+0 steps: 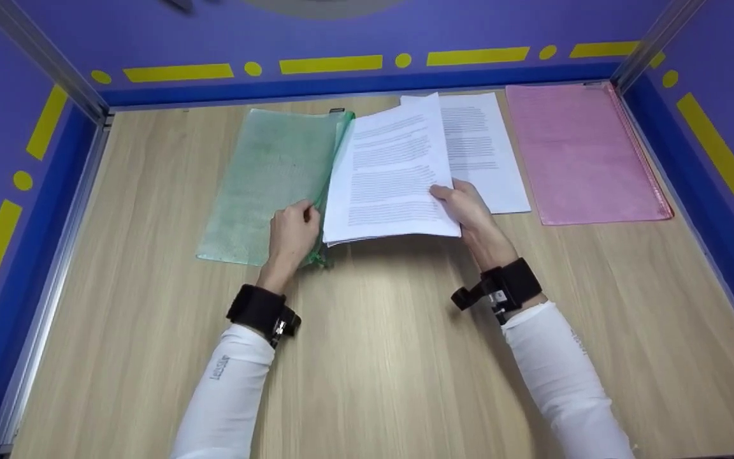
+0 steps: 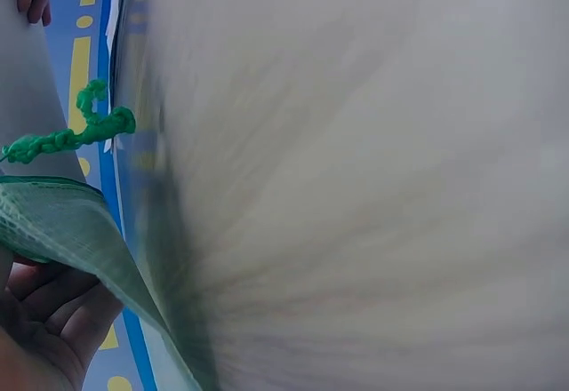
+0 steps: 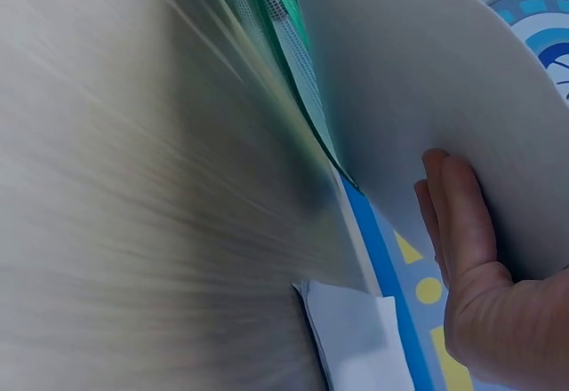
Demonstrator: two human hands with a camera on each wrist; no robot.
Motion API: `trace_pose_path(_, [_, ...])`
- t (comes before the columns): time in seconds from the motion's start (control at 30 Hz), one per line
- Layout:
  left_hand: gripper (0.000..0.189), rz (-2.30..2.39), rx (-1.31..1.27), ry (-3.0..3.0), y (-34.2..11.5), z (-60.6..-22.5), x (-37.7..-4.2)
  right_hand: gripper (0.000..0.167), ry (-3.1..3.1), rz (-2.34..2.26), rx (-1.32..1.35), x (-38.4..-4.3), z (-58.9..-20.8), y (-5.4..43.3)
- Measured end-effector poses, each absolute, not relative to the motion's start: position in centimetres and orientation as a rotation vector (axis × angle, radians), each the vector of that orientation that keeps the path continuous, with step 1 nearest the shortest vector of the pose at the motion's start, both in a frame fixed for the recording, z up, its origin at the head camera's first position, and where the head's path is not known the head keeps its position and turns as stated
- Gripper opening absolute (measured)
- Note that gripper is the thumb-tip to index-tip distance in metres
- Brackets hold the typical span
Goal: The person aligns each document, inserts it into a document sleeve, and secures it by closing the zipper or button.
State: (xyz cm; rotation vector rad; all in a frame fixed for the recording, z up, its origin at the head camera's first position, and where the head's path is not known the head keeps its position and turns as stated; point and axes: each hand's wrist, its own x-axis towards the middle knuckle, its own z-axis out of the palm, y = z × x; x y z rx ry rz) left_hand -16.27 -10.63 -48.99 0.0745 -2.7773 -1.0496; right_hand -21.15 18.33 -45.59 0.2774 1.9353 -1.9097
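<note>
A green mesh zip pouch (image 1: 271, 172) lies at the left of the table, its zipper side raised. My left hand (image 1: 294, 233) pinches that opening edge with curled fingers; in the left wrist view the fingers (image 2: 67, 307) sit under the green mesh. A knotted green zipper pull (image 2: 89, 133) hangs beside them. My right hand (image 1: 472, 210) grips a stack of printed sheets (image 1: 392, 172) by its right edge, thumb on top and fingers (image 3: 462, 209) underneath. The stack is tilted, its left edge at the pouch's opening. How far it reaches inside is hidden.
A second stack of printed paper (image 1: 485, 153) lies behind and right of the held sheets. Farther right rests a pink mesh zip pouch (image 1: 590, 156). Purple-blue walls (image 1: 392, 32) with yellow marks enclose the wooden table (image 1: 373, 357) at the back and sides.
</note>
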Motion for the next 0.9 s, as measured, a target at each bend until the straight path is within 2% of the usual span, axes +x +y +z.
trace_pose_path(0.57, [0.027,-1.165,0.178,-2.772,-10.3,-48.6,-16.2,0.044,1.988,-1.922,0.394,-21.0,-46.6,17.0])
trace_pose_path(0.9, [0.026,-1.135,0.184,-2.795,-10.2,-48.6,-16.3,0.044,2.055,-1.87,0.369,-21.0,-46.5,16.5])
